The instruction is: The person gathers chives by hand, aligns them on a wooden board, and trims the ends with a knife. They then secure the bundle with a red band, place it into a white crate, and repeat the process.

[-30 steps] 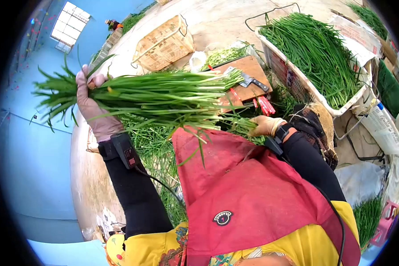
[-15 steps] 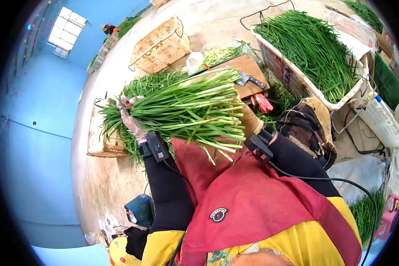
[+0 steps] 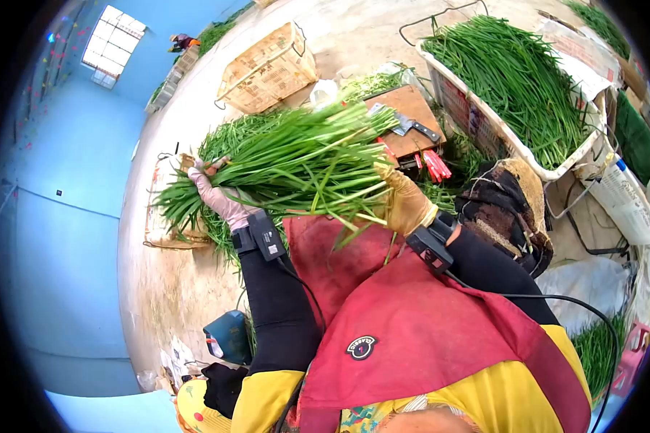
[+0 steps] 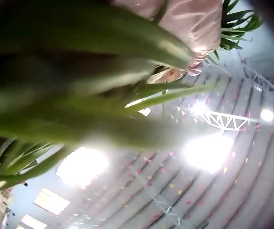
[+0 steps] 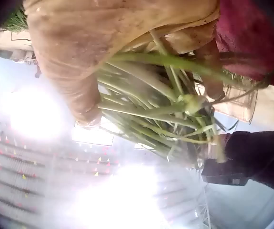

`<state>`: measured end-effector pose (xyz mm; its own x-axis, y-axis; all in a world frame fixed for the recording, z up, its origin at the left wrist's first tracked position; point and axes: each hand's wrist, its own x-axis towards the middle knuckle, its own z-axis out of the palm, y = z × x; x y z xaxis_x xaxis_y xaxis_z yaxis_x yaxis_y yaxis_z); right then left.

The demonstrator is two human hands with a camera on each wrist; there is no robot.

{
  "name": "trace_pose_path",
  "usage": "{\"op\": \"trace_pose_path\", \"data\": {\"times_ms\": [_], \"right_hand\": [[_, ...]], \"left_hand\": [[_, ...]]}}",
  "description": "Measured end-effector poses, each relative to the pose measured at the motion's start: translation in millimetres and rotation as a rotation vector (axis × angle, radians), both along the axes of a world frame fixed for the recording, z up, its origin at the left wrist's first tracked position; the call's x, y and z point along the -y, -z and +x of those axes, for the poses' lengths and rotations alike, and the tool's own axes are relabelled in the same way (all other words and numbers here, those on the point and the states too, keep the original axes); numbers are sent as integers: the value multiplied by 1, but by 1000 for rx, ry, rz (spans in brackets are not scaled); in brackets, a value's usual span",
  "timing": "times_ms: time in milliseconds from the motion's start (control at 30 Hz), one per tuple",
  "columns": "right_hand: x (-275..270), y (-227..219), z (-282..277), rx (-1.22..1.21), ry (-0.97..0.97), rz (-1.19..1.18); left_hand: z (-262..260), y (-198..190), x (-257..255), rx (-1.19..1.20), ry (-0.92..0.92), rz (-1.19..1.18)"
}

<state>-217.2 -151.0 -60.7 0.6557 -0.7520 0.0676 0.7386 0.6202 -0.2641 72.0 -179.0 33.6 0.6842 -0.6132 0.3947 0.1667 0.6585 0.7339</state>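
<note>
A thick bunch of long green stalks [image 3: 289, 159] lies across both hands in the head view, leafy ends at the left and pale ends at the right. The gloved left hand [image 3: 220, 196] grips the leafy end, its thumb over the leaves. At the pale end, the right hand [image 3: 406, 202] in a tan glove holds stalks. The right wrist view shows its glove [image 5: 122, 38] curled round pale stalks [image 5: 146, 95]. Blurred leaves [image 4: 79, 109] cover much of the left wrist view, below the pink glove [image 4: 189, 24].
A cleaver [image 3: 412, 125] lies on a wooden board [image 3: 412, 105] beside red strips [image 3: 436, 166]. Behind stands a tan crate [image 3: 267, 68]. At the right is a white crate [image 3: 469, 119] heaped with green stalks. A dark blue container [image 3: 229, 337] stands at the lower left.
Since a second ago, the left hand has come down and inward with the bunch. The right hand, earlier low among stalks near the apron, is now at the bunch's pale end.
</note>
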Motion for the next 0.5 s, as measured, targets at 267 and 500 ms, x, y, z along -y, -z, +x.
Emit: {"op": "trace_pose_path", "data": {"times_ms": [267, 500], "right_hand": [[-1, -8, -7, -30, -5, -100], [5, 12, -20, -78, -77, -100]], "left_hand": [[3, 10, 6, -89, 214, -173], [11, 17, 2, -104, 332, -160]]}}
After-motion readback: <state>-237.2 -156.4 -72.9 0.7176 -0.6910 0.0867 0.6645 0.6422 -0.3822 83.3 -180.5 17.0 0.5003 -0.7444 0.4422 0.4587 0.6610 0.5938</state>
